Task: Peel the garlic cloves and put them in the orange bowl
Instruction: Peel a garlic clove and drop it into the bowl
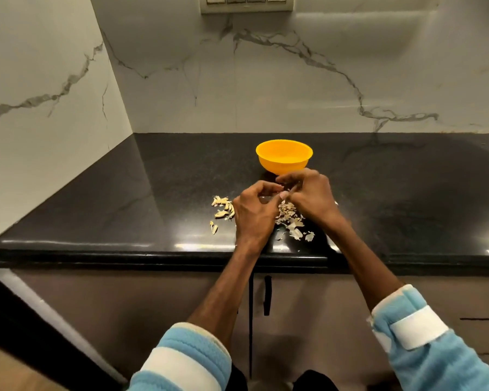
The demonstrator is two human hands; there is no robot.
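1. Sitting upright toward the back of the black counter (pixel 153 193), just beyond both hands: orange bowl (pixel 284 156). Smooth orange inner wall on show, bottom cut off by the near rim, so contents impossible to tell from this angle.
2. Looking for writing: only a switch plate (pixel 246 2) high on the marble wall (pixel 294 80), cropped by the top edge and too blurred to read.
3. Pinching one garlic clove (pixel 283 195) with both hands at once. Left hand (pixel 254 213) coming in from the left with thumb and fingers curled; right hand (pixel 311 196) coming in from the right, fingers bent over the top, thumb underneath. Fingertips meeting in the middle, clamped on the clove.
4. Showing of that clove only a small pale bit between the fingertips, the bulk hidden by fingers. Held above the counter, on the near side of the bowl, with the right knuckles overlapping the bowl's base in view; touching or not, cannot say.
5. Lying on the counter just left of the left hand: a loose cluster of unpeeled cloves (pixel 223 206), with a stray one nearer the front edge.
6. Heaped under and to the right of the hands: dry papery skins (pixel 290 218), a few scattered toward the front edge.
7. Framing the bottom: blue-and-white striped sleeves (pixel 181 356) pushed up both forearms, and a brown cupboard (pixel 153 306) below the counter with a dark handle (pixel 267 294).
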